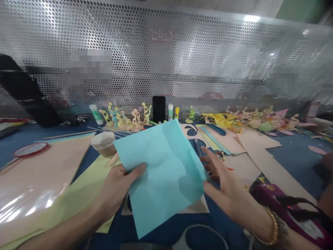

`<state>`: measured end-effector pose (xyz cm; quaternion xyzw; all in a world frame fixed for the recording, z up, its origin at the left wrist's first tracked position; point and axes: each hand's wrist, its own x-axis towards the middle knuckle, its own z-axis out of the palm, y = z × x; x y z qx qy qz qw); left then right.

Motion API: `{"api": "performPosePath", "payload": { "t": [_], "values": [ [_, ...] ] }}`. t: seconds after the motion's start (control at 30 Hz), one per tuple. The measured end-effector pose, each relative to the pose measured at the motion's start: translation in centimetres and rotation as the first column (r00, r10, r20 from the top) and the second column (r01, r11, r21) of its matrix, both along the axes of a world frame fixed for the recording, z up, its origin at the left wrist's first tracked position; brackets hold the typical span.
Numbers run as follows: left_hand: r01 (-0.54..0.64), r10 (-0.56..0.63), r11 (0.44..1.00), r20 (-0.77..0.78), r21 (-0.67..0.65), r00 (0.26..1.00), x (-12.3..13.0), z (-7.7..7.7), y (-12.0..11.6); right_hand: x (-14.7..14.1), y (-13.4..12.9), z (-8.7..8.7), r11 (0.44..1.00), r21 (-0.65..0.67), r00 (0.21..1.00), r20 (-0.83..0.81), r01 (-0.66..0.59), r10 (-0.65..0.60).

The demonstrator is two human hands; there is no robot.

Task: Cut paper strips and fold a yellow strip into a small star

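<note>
A blue sheet of paper is held up and tilted over the middle of the table, its right edge curling over. My left hand grips its left edge, thumb on top and the other fingers behind. Beside the right edge is my right hand, fingers spread and slightly curved; its thumb is close to the paper, and contact is unclear. Beneath the blue sheet lie pale paper pieces. Part of a pair of scissors shows at the bottom edge.
Left are a red-rimmed round object, a paper cup and green paper. Behind stand a black phone, glue sticks and paper figures. A purple pouch lies right, near another person's arm.
</note>
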<state>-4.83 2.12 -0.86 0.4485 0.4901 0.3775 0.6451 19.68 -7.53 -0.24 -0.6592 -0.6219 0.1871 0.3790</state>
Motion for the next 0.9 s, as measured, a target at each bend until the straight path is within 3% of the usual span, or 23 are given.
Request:
{"api": "performPosePath", "payload": {
  "t": [0.07, 0.17, 0.23, 0.3, 0.4, 0.5, 0.6, 0.67, 0.77, 0.9],
  "values": [
    [-0.006, 0.006, 1.000, -0.008, 0.014, 1.000, -0.2, -0.1, 0.3, 0.3, 0.3, 0.7, 0.999, -0.019, 0.963, -0.269, -0.027, 0.021],
    [-0.028, 0.029, 0.998, -0.025, 0.048, 0.999, -0.2, 0.0, 0.7, 0.3, 0.5, 1.5, 0.984, -0.165, 0.720, -0.691, -0.072, -0.063],
    [-0.048, 0.051, 0.997, -0.043, 0.055, 0.998, -0.1, 0.3, 0.8, 0.3, 0.6, 1.6, 0.958, -0.267, 0.554, -0.816, -0.107, -0.166],
    [-0.056, 0.058, 0.998, -0.051, 0.037, 0.997, 0.1, 0.6, 0.8, 0.4, 0.7, 1.4, 0.942, -0.310, 0.482, -0.850, -0.127, -0.215],
    [-0.035, 0.036, 0.999, -0.123, 0.007, 0.992, 0.2, 1.1, 0.5, 0.6, 0.8, 1.1, 0.937, -0.322, 0.496, -0.840, -0.134, -0.218],
    [0.012, 0.014, 0.997, -0.327, 0.080, 0.945, 0.2, 1.7, 0.0, 0.6, 0.7, 1.5, 0.942, -0.320, 0.512, -0.829, -0.105, -0.224],
    [0.071, 0.002, 0.985, -0.426, 0.156, 0.905, 0.3, 2.2, -0.6, 0.5, 0.8, 2.1, 0.938, -0.344, 0.492, -0.811, 0.037, -0.317],
    [0.076, -0.007, 0.985, -0.400, 0.157, 0.917, 0.4, 2.5, -0.8, 0.5, 1.0, 2.5, 0.923, -0.357, 0.487, -0.786, 0.145, -0.381],
    [0.053, -0.020, 0.994, -0.318, 0.096, 0.948, 0.6, 2.3, -0.7, 0.5, 1.3, 2.6, 0.925, -0.348, 0.481, -0.792, 0.151, -0.376],
    [0.080, -0.083, 0.996, -0.065, -0.048, 0.994, 0.2, 1.6, -0.1, 0.5, 1.6, 2.3, 0.901, -0.334, 0.434, -0.793, 0.277, -0.427]
  ]
}}
